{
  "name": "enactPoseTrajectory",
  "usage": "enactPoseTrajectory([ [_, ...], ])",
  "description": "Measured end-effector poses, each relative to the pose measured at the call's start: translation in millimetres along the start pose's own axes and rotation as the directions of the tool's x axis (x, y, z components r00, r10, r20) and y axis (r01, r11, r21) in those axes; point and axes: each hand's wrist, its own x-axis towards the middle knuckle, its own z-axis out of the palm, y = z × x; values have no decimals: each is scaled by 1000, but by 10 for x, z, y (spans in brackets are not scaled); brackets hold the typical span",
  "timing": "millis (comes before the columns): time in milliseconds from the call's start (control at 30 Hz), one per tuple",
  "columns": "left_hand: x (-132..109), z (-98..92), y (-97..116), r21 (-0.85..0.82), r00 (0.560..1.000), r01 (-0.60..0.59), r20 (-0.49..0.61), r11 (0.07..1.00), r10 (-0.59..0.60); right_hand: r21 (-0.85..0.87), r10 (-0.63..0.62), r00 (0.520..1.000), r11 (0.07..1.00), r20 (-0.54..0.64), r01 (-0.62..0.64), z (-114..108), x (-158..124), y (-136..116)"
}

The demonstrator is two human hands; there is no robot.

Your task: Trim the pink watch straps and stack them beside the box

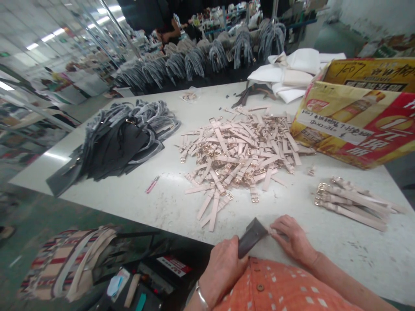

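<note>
My left hand (pixel 227 261) is closed around a flat dark grey strip (pixel 254 235), which looks like leather, at the table's front edge. The strip's far end points up and right, toward my right hand (pixel 293 239). There the fingertips of my right hand are pinched together on something small and pale beside the strip; it is too small to make out. Just beyond both hands spreads a large heap of pale pink buckle straps (pixel 238 151) with gold-coloured buckles. A smaller bunch of these straps (pixel 355 203) lies to the right of my right hand.
On the white table (pixel 168 242) lie a stack of dark bag pieces with wrapped handles (pixel 119 142) and a small pink-handled tool (pixel 152 184). A yellow carton (pixel 353 125) stands back right, near white folded material (pixel 298 71). A striped fabric item (pixel 65 263) is below left.
</note>
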Motion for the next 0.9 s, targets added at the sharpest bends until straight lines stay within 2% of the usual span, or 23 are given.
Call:
enactPoseTrajectory([
  [267,41,82,0,-18,996,58,-60,998,-59,-14,2,1000,1000,-20,-3,10,4,-3],
  [433,-37,62,-45,46,1000,2,20,999,-3,-3,9,999,1000,-39,-9,24,5,12],
  [567,-51,28,0,76,999,-26,49,997,22,3,10,1000,1000,-28,-10,38,4,38],
  [700,-16,-4,18,45,999,30,42,999,-32,13,24,1000,1000,-10,-24,41,1,45],
  [833,10,-72,-19,39,993,115,-13,993,-115,11,42,999,999,3,-42,26,8,15],
  [900,10,-103,-4,49,994,111,-12,993,-111,14,47,999,999,8,-48,26,10,8],
])
